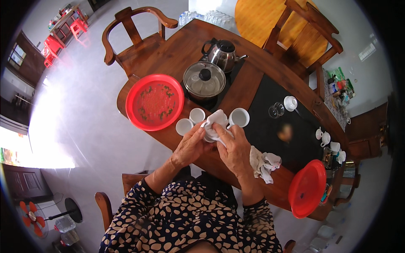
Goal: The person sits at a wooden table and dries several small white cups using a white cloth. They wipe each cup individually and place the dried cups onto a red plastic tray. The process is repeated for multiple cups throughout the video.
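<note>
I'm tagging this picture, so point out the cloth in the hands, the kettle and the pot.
Cloth (217,121): head view, on its bunched middle.
Kettle (222,56): head view, on its metal body.
Pot (205,86): head view, on its glass lid.

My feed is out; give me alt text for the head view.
The left hand and right hand grip a white cloth above a wooden table. Nearby are two white cups to the left and a white mug to the right. Beyond are a glass-lidded pot and steel kettle, with a red basin farther left.
</note>
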